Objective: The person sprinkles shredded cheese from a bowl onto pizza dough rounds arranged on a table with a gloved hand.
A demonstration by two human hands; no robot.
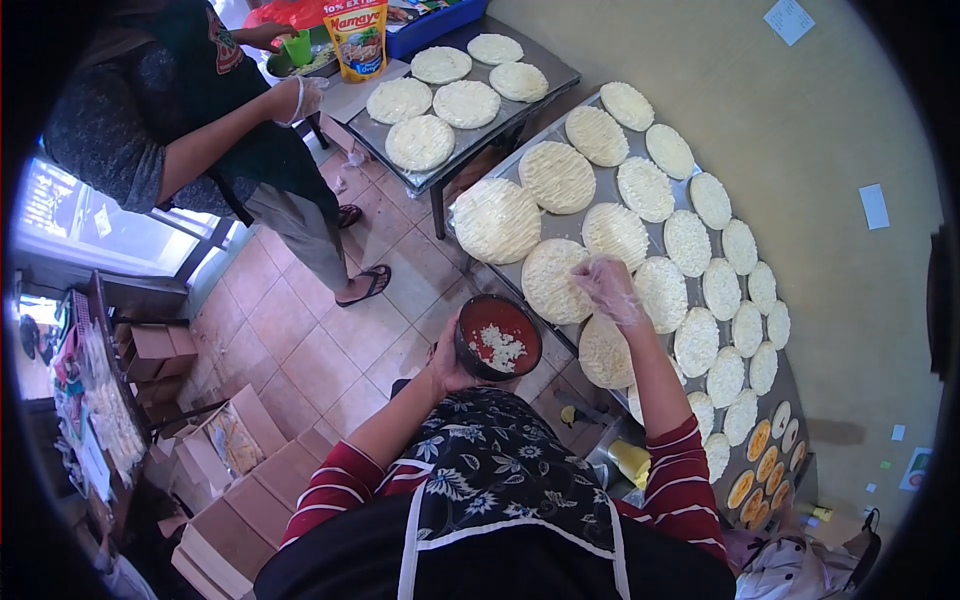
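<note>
My left hand [452, 360] holds a dark round bowl [463, 350] from its left side, over the floor beside the table. Inside the bowl is red sauce [490, 313] with a heap of white crumbly bits [503, 347] on it. In a clear plastic glove, my right hand [608, 288] is over a pale round base [553, 282], its fingers bunched together and pointing down. Whatever the fingertips may hold is too small to make out. Many similar white-topped rounds [688, 242] cover the long table around it.
At the upper left a co-worker [240, 120] with a gloved hand stands by a smaller table [560, 78] bearing more rounds and a Mamayo pouch [357, 40]. Orange-topped rounds [760, 440] lie at lower right. Cardboard boxes [250, 510] stand lower left; a yellow container [630, 462] is near my right arm.
</note>
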